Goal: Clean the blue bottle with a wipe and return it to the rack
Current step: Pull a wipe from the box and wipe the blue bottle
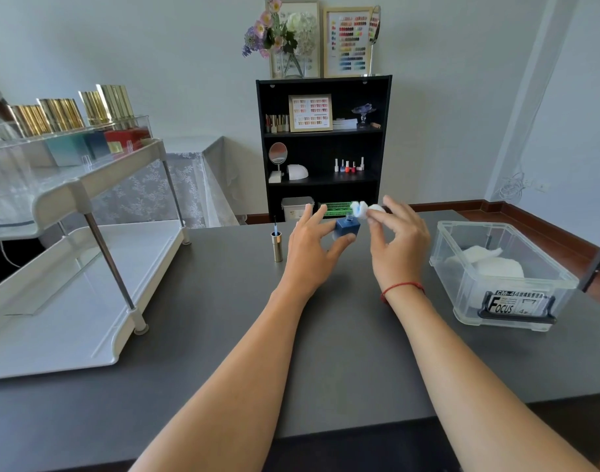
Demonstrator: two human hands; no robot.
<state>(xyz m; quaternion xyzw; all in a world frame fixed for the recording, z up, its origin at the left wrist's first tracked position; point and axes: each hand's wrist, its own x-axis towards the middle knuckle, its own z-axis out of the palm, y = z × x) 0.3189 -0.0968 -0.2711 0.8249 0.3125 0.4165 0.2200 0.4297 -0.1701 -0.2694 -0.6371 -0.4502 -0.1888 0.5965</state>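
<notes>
While my left hand (310, 247) grips the blue bottle (346, 227) between thumb and fingers above the table's (342, 335) far edge, my right hand (399, 240) pinches a white wipe (363, 210) at its uncapped neck. The gold cap (276, 247) stands brush-up just left of my left hand. The rack (87, 199) sits at the left edge, and a clear box (502, 301) of wipes at the right.

Bare table (223, 335) runs between the rack (87, 189) on your left and the clear box (462, 287) on your right. A gold cap (276, 248) with its brush (275, 222) stands upright just left of your left hand (310, 255), between it and the rack.
</notes>
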